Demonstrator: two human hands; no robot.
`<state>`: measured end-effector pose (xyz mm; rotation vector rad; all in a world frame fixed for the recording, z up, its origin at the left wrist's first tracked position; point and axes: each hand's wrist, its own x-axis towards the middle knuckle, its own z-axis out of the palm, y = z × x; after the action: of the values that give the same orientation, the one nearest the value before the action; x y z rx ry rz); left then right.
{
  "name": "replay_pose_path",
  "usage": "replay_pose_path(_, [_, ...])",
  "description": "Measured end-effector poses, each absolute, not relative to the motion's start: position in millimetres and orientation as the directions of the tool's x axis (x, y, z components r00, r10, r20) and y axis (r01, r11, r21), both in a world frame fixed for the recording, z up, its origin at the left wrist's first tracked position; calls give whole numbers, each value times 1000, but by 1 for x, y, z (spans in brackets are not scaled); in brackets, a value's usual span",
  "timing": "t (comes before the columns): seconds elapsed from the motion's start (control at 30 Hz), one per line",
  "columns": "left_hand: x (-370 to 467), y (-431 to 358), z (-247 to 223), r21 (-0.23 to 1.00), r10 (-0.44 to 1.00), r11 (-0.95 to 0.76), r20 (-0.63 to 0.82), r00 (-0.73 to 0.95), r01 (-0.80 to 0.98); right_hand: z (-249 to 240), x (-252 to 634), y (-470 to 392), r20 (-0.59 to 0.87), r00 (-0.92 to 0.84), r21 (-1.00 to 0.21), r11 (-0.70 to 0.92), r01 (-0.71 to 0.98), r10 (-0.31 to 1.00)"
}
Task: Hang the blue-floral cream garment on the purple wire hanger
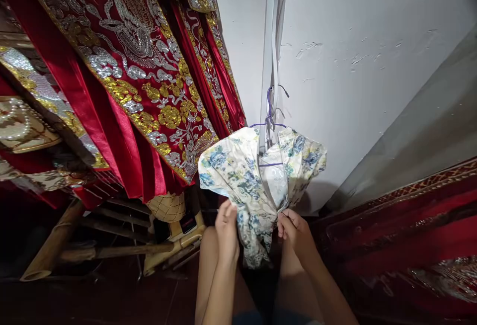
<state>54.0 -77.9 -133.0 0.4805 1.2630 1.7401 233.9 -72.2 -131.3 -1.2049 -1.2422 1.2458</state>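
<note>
A white blouse with blue and yellow flowers (242, 166) hangs in front of me on a thin purple hanger (269, 109). Its neck opening gapes in a deep V, and a hanger bar crosses inside. My left hand (226, 225) is closed at the blouse's left side, fingertips pinching the cloth near the waist. At the bottom of the V, my right hand (292, 228) pinches the front edge between thumb and fingers. Below the hands, the lower cloth bunches and hangs down between my knees.
Red costumes with gold and silver sequins (167, 106) hang at left. Beneath them are bamboo poles (115, 251) and a yellowish stool-like frame (186, 238). White straps (275, 32) run down the pale wall (346, 66). Dark red fabric (417, 230) lies at right.
</note>
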Motion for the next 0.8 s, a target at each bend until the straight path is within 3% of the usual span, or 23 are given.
replay_pose_path(0.07, [41, -73, -144, 945, 657, -204, -62, -752, -256, -129, 236, -77, -32, 5, -999, -32, 17, 999])
replay_pose_path(0.13, [40, -73, -153, 965, 575, -240, 53, -816, -106, -129, 236, -81, -42, 22, -999, -42, -2, 999])
replay_pose_path(0.2, [54, -78, -159, 975, 688, -217, 116, -716, -51, -131, 235, -84, -45, 19, -999, -44, -29, 999])
replay_pose_path(0.3, [91, -86, -161, 982, 896, -161, 103, -432, -101, -131, 228, -84, -52, 48, -998, -49, -50, 998])
replay_pose_path(0.43, [123, -85, -160, 983, 970, -136, 106, -220, -123, -125, 219, -84, -51, 44, -997, -48, -68, 998])
replay_pose_path(0.67, [121, -81, -163, 992, 982, -111, 101, -162, -56, -128, 221, -76, -122, -45, -984, -126, -126, 992])
replay_pose_path(0.8, [118, -86, -168, 982, 970, -166, 179, -164, 88, -112, 223, -53, -142, -14, -957, -141, -253, 990])
